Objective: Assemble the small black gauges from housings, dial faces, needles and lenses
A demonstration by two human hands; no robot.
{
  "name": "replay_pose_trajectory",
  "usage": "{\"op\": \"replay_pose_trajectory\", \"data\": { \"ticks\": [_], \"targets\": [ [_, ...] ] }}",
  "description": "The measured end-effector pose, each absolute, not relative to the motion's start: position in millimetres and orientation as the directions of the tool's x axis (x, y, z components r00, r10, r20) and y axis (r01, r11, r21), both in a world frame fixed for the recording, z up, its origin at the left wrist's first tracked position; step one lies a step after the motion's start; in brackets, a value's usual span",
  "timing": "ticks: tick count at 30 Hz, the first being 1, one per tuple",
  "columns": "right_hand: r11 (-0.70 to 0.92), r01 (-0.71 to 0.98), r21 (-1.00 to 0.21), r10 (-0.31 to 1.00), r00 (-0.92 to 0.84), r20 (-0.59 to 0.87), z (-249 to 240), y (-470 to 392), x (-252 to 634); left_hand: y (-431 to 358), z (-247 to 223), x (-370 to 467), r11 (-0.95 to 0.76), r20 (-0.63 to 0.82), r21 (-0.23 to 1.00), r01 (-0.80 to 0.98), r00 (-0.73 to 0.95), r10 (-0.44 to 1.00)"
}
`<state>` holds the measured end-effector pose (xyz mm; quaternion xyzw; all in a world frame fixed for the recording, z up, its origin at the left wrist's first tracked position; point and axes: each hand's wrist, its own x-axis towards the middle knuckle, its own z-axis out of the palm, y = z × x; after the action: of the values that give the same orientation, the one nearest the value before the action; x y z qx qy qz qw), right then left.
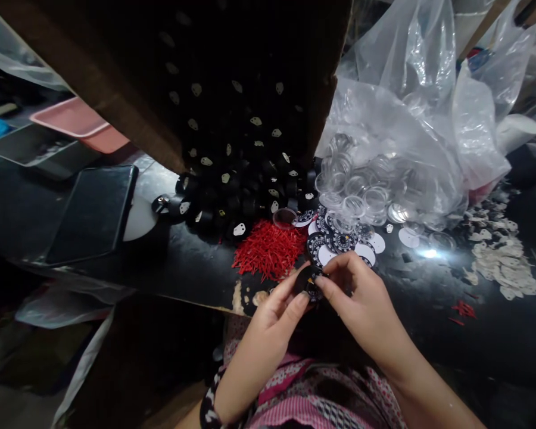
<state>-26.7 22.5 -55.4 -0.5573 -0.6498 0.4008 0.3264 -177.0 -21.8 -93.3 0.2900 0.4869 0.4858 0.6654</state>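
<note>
A small round black dial piece with pale markings and a little orange mark is held over the table's front edge. My left hand grips its left side between thumb and fingers. On its right side, the thumb and forefinger of my right hand are pinched together at the rim. Whether a smaller part sits between those fingertips is hidden. Just beyond lie printed black dial discs, some turned to their white backs. Left of the discs is a heap of thin red pointers.
Behind the pointers, black round housings with pale tabs spill from a cardboard box. Clear round covers pour from a plastic bag. Pale flat tabs are piled right. A dark tablet-like slab and bins stand left.
</note>
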Motion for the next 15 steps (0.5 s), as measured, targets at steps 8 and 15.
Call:
{"op": "replay_pose_trajectory", "data": {
  "ticks": [8,15],
  "targets": [
    [0.037,0.439,-0.898,0.922,-0.361,-0.138,-57,4,-31,-34,-96,-194,0.304,-0.302,0.950,-0.065,0.037,0.953],
    [0.422,0.819,-0.389,0.897,-0.440,0.048,-64,39,-49,-37,-105,-212,0.334,-0.409,0.868,-0.367,-0.149,0.900]
  ]
}}
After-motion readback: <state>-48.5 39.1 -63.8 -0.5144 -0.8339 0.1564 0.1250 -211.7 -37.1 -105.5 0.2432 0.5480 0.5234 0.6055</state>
